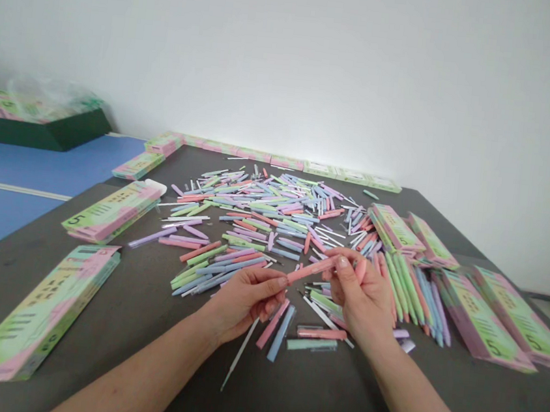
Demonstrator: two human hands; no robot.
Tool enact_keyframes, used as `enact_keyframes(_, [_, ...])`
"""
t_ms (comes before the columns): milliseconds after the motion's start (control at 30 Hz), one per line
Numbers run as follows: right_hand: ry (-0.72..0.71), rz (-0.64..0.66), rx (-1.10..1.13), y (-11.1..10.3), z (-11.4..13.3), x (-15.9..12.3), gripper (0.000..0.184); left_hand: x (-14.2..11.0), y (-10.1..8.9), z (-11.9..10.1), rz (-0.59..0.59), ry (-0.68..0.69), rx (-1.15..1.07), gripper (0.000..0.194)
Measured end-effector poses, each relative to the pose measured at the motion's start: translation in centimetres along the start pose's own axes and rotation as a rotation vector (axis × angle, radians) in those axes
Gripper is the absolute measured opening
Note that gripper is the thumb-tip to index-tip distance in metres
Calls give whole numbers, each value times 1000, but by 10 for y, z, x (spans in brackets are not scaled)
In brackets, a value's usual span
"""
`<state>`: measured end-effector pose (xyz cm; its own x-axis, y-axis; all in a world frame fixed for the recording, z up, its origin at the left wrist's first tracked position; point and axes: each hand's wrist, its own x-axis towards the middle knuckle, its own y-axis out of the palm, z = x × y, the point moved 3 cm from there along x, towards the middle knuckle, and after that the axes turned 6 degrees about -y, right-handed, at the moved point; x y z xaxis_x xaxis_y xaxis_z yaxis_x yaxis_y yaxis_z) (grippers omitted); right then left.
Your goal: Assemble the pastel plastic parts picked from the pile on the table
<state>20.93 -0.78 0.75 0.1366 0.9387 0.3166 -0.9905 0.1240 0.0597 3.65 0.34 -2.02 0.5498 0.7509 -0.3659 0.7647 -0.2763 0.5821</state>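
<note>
Gripping one end of a pink pen barrel (312,271), the left hand (253,294), in the head view, held it above the dark table (323,401) while the right hand (363,300) pinched the other end, a second pink piece (361,269) beside its thumb; loose pens (229,269) lay beyond, between cartons (110,210)

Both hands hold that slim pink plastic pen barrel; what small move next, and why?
Perhaps let the left hand take the slim pink plastic barrel alone: the right hand also pinches it while holding another pink piece, partly hidden, so freeing its grip might ease handling that piece.
</note>
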Motion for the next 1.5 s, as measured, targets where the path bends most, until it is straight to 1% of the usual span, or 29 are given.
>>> enact_keyframes(100, [12, -48, 118, -2, 1, 3, 20, 0, -1, -1, -6, 7, 1, 17])
enact_keyframes(233, [20, -201, 270, -7, 5, 10, 17, 0, -4, -3, -7, 20, 7, 18])
enact_keyframes(300, [59, -212, 314, -6, 5, 13, 18, 0, -5, -4, -13, 33, 11, 18])
enact_keyframes(367, [140, -143, 338, -1, 1, 13, 19, 0, -5, -4, -18, 38, 20, 18])
enact_keyframes(500, [286, 46, 316, 12, -8, 6, 16, 0, -3, -4, -27, 34, 39, 19])
enact_keyframes(567, [320, 121, 277, 18, -10, 1, 16, 0, -2, -3, -38, 35, 52, 20])
enact_keyframes(633, [345, 200, 230, 22, -11, -4, 21, 0, -2, -3, -46, 42, 72, 20])
enact_keyframes(700, [352, 270, 179, 26, -10, -7, 28, 0, -2, -2, -47, 50, 93, 19])
enact_keyframes(767, [337, 315, 113, 27, -11, -9, 29, 1, -2, -1, -49, 52, 105, 18])
enact_keyframes(833, [292, 335, 28, 26, -13, -11, 27, 1, -2, 0, -53, 50, 125, 18])
enact_keyframes(967, [200, 336, -87, 22, -17, -10, 21, 0, 2, -1, 9, 73, 100, 16])
enact_keyframes(1067, [171, 328, -115, 21, -17, -8, 20, -2, 5, -2, 41, 78, 31, 13])
enact_keyframes(1133, [156, 337, -118, 20, -16, -8, 20, -2, 6, -2, 62, 87, 36, 14])
enact_keyframes(1267, [135, 352, -109, 21, -13, -8, 21, -2, 6, -2, 42, 135, 83, 15])
enact_keyframes(1367, [127, 385, -55, 25, -12, -9, 21, -3, 7, -3, 38, 175, 165, 15])
enact_keyframes(1500, [105, 399, -46, 29, -10, -10, 18, -9, 12, -8, -8, 271, 441, 17])
